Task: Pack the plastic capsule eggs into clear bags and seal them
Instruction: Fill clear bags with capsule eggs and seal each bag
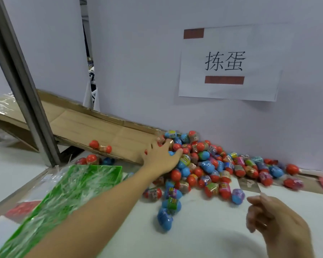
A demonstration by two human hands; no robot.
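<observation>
At nine o'clock a green basket (93, 172) covered with clear bags (50, 198) lies under your forearm. Above it a cardboard chute (101, 127) slopes down toward the centre, two red eggs on its lip. Your left hand (161, 158) reaches into the egg pile (213, 170) at centre, fingers spread over the eggs, grasping none. At five o'clock your right hand (274, 218) hovers loosely curled and empty, near a blue egg (238, 196).
</observation>
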